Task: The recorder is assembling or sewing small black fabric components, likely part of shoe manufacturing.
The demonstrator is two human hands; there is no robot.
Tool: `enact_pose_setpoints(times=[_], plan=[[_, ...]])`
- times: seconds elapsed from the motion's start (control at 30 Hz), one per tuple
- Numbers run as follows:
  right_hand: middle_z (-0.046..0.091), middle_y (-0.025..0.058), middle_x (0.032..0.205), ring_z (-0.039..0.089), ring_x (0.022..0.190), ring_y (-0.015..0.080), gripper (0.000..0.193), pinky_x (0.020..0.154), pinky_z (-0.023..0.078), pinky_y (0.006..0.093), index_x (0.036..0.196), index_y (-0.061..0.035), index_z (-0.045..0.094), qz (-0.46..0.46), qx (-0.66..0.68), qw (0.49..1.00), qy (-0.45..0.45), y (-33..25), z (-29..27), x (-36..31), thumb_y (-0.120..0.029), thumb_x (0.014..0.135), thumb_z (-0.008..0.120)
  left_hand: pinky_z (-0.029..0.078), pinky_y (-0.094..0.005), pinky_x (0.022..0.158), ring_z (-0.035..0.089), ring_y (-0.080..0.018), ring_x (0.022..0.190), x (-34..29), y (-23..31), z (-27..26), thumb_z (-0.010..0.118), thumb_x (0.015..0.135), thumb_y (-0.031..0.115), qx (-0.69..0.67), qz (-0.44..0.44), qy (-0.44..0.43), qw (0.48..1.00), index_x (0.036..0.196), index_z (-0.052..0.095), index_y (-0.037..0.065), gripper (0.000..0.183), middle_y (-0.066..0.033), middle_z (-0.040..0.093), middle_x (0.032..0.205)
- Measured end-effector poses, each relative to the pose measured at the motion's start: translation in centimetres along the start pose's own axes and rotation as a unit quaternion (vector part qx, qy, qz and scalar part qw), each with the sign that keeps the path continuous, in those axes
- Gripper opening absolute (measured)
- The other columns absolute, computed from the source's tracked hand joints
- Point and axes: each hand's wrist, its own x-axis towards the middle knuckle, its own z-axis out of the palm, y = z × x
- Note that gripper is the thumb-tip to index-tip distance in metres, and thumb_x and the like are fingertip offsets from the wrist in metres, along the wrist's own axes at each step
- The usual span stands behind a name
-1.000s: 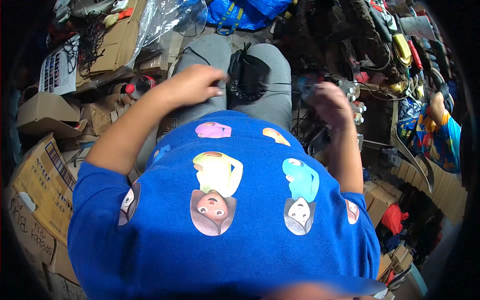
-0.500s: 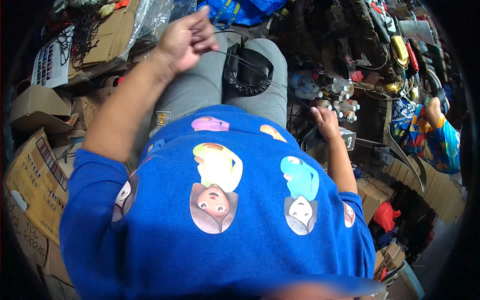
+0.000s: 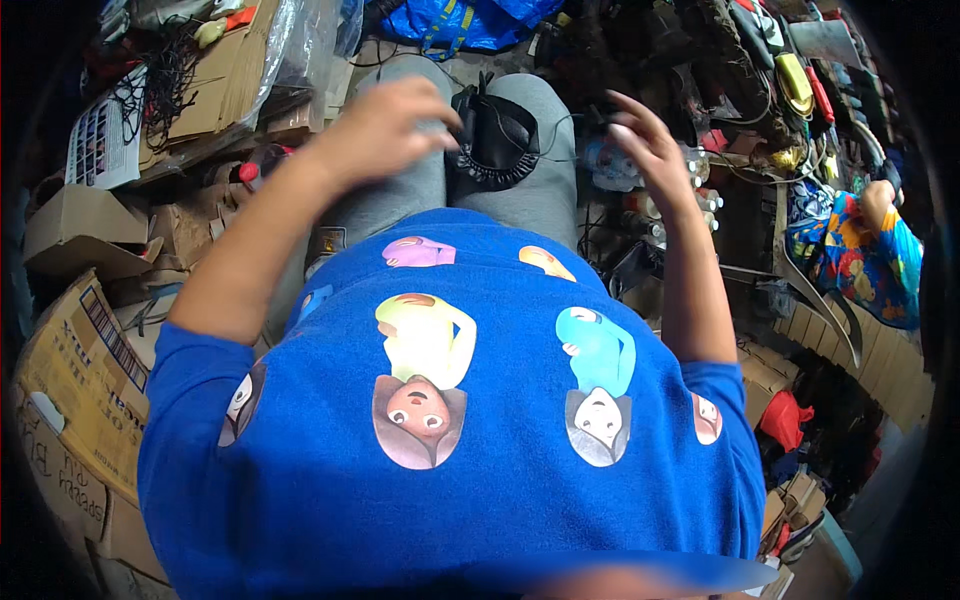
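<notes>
Across my thighs lies a black, rounded piece [image 3: 513, 125] that looks like a shoe upper, with a row of stitches or gathers along its near edge. Thin dark cord [image 3: 556, 158] loops loosely from it toward the right. My left hand [image 3: 400, 125] hovers over my left thigh, just left of the black piece. Its fingers are bent and smeared by motion, so any grip is unclear. To the right of my lap my right hand [image 3: 652, 155] is raised, thumb and forefinger apart, with nothing visible held in it.
Several small bottles [image 3: 703, 200] stand beyond my right hand. Cardboard boxes [image 3: 80, 235] and flattened cardboard [image 3: 215, 90] crowd the left. A blue bag [image 3: 480, 22] lies ahead of my knees. At the right are a yellow-handled tool [image 3: 795, 85] and another person's colourful clothing [image 3: 870, 255].
My left hand has come down and nearer to the black piece. My right hand has risen away from my side, its fingers now spread. The cord, stretched before, now hangs slack.
</notes>
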Motion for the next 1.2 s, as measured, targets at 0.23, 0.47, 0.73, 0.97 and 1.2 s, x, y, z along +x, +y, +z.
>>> enact_pose_setpoints(times=[0.23, 0.47, 0.73, 0.97, 1.2], plan=[[0.065, 0.0162, 0.084, 0.061, 0.075, 0.0277, 0.041, 0.068, 0.046, 0.0355, 0.099, -0.0014, 0.059, -0.069, -0.388, 0.896, -0.208, -4.0, 5.8, 4.9, -0.035, 0.078, 0.068, 0.049, -0.0426, 0.069, 0.061, -0.0322, 0.077, 2.0, 1.2, 5.2, 0.072, 0.069, 0.019, 0.113, 0.056, -0.137, 0.982, 0.095, 0.054, 0.011, 0.033, -0.0094, 0.056, 0.09], [0.056, -0.0002, 0.072, 0.049, 0.07, 0.0079, 0.028, 0.064, 0.043, 0.0271, 0.087, 0.0016, 0.059, 0.085, -0.19, 0.964, -0.168, -1.1, 5.4, 2.7, -0.026, 0.086, 0.062, 0.049, -0.0405, 0.069, 0.061, -0.0299, 0.078, 2.3, -0.6, 5.7, 0.069, 0.071, 0.018, 0.187, 0.086, -0.133, 0.969, 0.093, 0.058, 0.011, 0.026, -0.0092, 0.057, 0.087], [0.058, 0.0053, 0.067, 0.052, 0.065, 0.0114, 0.044, 0.061, 0.044, 0.0284, 0.086, 0.0001, 0.064, 0.077, -0.093, 0.987, -0.105, -2.0, 6.1, 0.0, -0.044, 0.083, 0.062, 0.046, -0.0375, 0.081, 0.057, -0.0288, 0.094, 6.5, 0.2, 5.3, 0.066, 0.077, 0.019, -0.054, 0.03, -0.1, 0.993, 0.094, 0.064, 0.006, 0.022, -0.0113, 0.059, 0.097], [0.049, 0.001, 0.06, 0.044, 0.061, 0.0074, 0.025, 0.057, 0.04, 0.0277, 0.075, 0.0008, 0.059, 0.075, -0.145, 0.97, -0.183, -2.4, 5.2, -1.2, -0.023, 0.085, 0.058, 0.045, -0.0364, 0.074, 0.058, -0.0275, 0.086, 9.6, 0.1, 5.9, 0.069, 0.073, 0.026, -0.103, -0.047, -0.236, 0.965, 0.086, 0.063, 0.005, 0.025, -0.0124, 0.059, 0.088], [0.05, -0.0005, 0.069, 0.047, 0.067, 0.0074, 0.02, 0.058, 0.039, 0.024, 0.075, 0.0003, 0.059, 0.036, 0.013, 0.998, -0.043, -3.9, 2.6, -5.1, -0.017, 0.084, 0.064, 0.045, -0.0282, 0.073, 0.057, -0.0112, 0.078, 10.0, -1.7, 6.1, 0.068, 0.077, 0.017, -0.239, -0.067, -0.271, 0.93, 0.086, 0.063, 0.002, 0.018, -0.0031, 0.063, 0.077]])
